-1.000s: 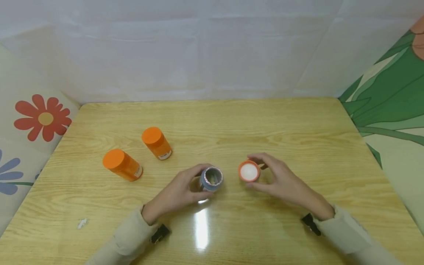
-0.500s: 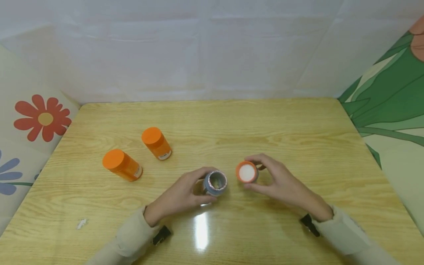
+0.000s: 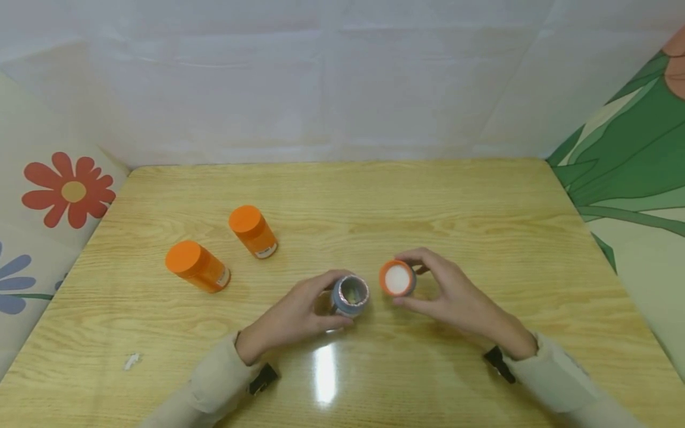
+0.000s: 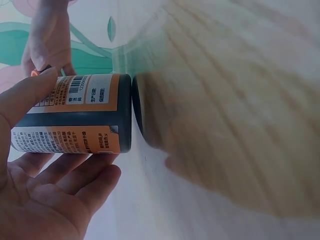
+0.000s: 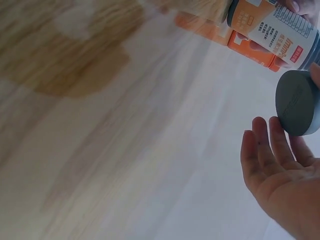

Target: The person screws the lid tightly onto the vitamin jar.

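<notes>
My left hand [image 3: 299, 312] grips an uncapped dark grey pill bottle [image 3: 349, 307], thumb on the near side and fingers round the far side. The bottle's mouth has a ragged silvery rim. In the left wrist view, the bottle [image 4: 75, 120] shows an orange and white printed label, its base close to the tabletop; whether it touches is unclear. My right hand [image 3: 455, 294] pinches the cap [image 3: 398, 279] by its edge, its white inside and orange inner rim facing up. The right wrist view shows the cap's grey-green top [image 5: 296, 102]. A small gap separates cap and bottle.
Two capped orange bottles stand upright on the left, one nearer [image 3: 198, 266] and one farther back [image 3: 254, 232]. A small white scrap or mark [image 3: 131, 361] lies at the front left of the wooden table [image 3: 455, 202]. A white sheet [image 3: 332, 83] hangs behind.
The left hand and bottle have shifted a little to the right and nearer the front. The right hand's cap has moved slightly left, narrowing the gap. The two orange bottles have stayed put.
</notes>
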Demonstrator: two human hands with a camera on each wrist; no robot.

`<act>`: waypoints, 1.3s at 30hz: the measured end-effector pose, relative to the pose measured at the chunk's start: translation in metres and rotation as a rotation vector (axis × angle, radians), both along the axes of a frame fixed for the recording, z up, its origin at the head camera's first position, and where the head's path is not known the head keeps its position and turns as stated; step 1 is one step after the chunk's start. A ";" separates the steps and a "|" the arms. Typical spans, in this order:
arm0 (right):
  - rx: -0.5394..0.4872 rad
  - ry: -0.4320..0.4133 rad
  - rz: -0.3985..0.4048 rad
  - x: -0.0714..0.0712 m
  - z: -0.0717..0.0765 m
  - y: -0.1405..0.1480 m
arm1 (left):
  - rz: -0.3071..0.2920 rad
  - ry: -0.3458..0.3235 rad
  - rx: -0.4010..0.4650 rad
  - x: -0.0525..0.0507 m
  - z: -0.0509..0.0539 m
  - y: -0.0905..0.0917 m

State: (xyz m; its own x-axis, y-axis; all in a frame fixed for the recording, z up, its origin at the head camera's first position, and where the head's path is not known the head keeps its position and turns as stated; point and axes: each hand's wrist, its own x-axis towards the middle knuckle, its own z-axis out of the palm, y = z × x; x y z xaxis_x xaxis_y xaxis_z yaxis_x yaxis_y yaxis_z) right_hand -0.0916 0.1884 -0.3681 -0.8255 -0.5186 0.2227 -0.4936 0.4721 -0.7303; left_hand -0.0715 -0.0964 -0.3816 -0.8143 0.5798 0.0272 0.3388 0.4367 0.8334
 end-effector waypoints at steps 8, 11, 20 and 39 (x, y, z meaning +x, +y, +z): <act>-0.016 0.020 0.036 0.001 0.001 -0.001 | -0.018 -0.001 -0.009 -0.001 0.001 0.002; -0.009 0.051 0.051 0.001 0.001 -0.001 | -0.020 0.000 -0.003 -0.001 0.001 0.002; 0.010 0.116 0.067 0.001 0.003 0.000 | -0.016 -0.002 -0.005 0.000 0.000 0.002; -0.063 0.124 0.062 0.004 0.012 -0.006 | -0.020 0.028 -0.016 0.000 0.000 0.003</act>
State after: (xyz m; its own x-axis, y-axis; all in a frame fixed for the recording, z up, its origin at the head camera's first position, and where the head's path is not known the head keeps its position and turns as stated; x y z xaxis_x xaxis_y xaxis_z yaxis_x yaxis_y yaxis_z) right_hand -0.0876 0.1820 -0.3564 -0.7565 -0.5492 0.3550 -0.6089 0.3933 -0.6889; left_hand -0.0717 -0.0930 -0.3821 -0.8019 0.5961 0.0405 0.3703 0.4427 0.8166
